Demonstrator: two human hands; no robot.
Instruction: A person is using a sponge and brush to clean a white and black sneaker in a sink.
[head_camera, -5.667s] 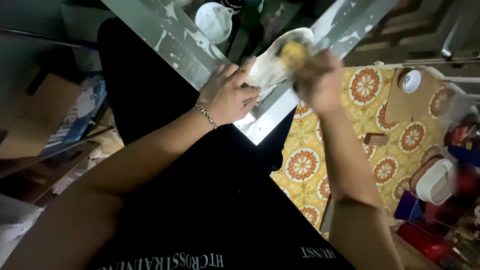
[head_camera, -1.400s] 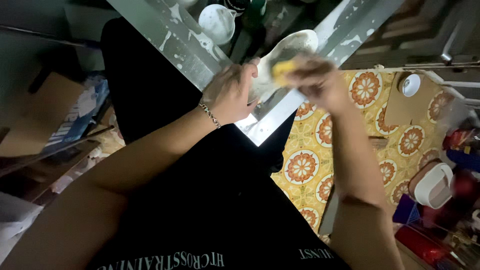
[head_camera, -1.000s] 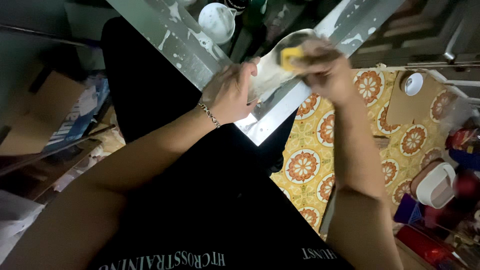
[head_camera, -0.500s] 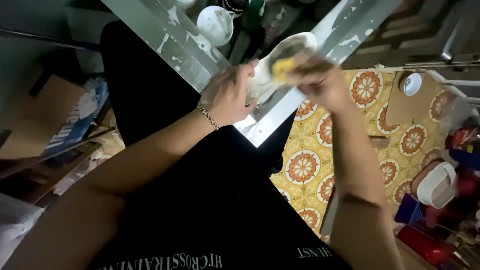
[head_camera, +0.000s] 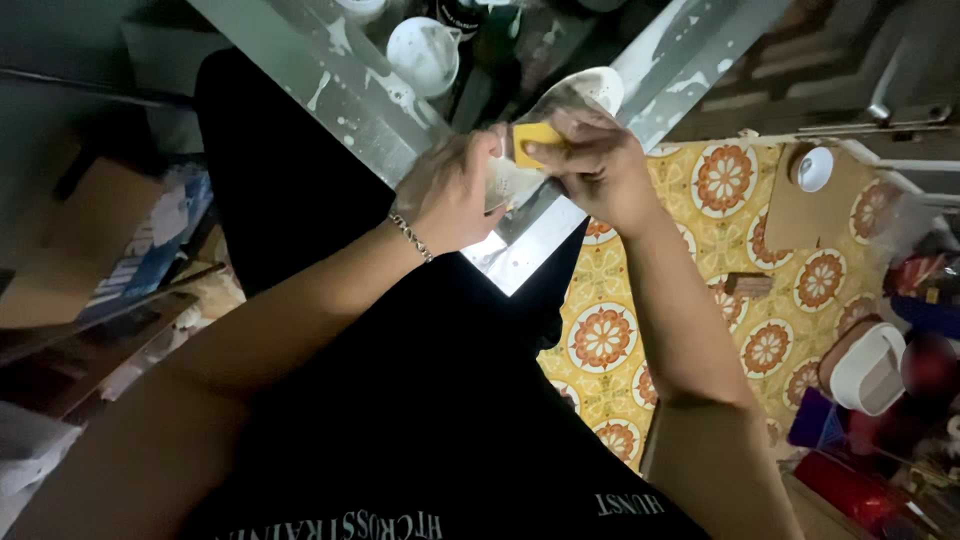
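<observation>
While the person leans over the corner of a steel sink (head_camera: 520, 255), the left hand (head_camera: 448, 190) curls around the near edge of a soapy white plate (head_camera: 570, 100), holding it tilted above the basin. Just right of it, the right hand (head_camera: 598, 165) pinches a yellow sponge (head_camera: 535, 140) against the plate's face, fingers closed tight. Farther left in the basin sits a white cup (head_camera: 423, 52). A chain bracelet (head_camera: 411, 238) circles the left wrist, and patterned orange floor tiles (head_camera: 740, 250) show at right.
</observation>
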